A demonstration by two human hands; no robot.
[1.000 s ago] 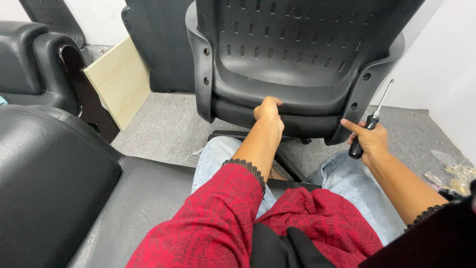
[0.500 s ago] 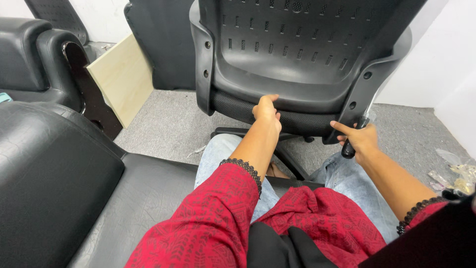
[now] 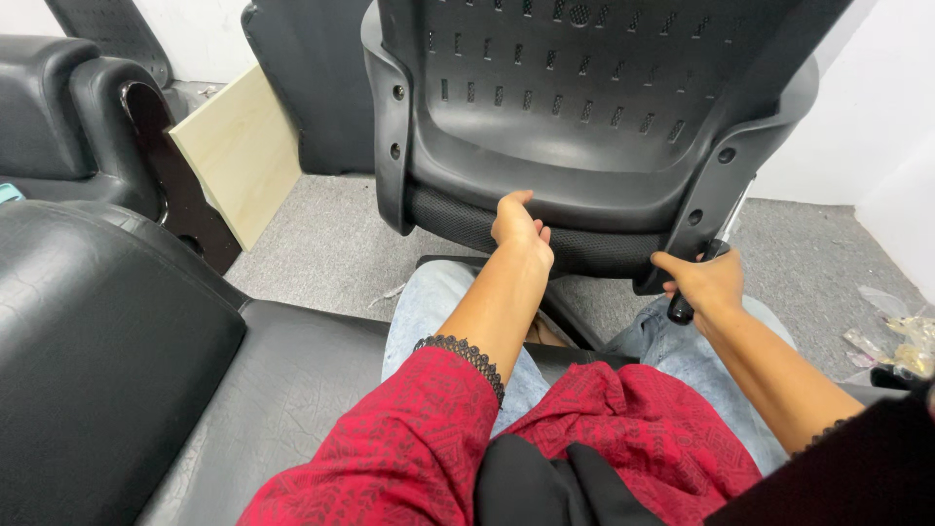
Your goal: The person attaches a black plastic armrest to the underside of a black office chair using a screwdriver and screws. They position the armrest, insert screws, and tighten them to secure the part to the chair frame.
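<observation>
Gripping: left hand [image 3: 519, 226] clasps the black chair back's [image 3: 584, 117] lower edge
Holding: right hand [image 3: 709, 281] clenches a screwdriver [image 3: 709, 255] beside it

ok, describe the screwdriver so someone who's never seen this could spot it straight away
Start at the big black plastic chair back filling the upper middle of the view. Go down to its lower right corner bracket, where the right hand rests. The screwdriver is in that hand: a black handle below the fist and a thin shiny metal shaft slanting up along the bracket, the only bright metal there.
</observation>
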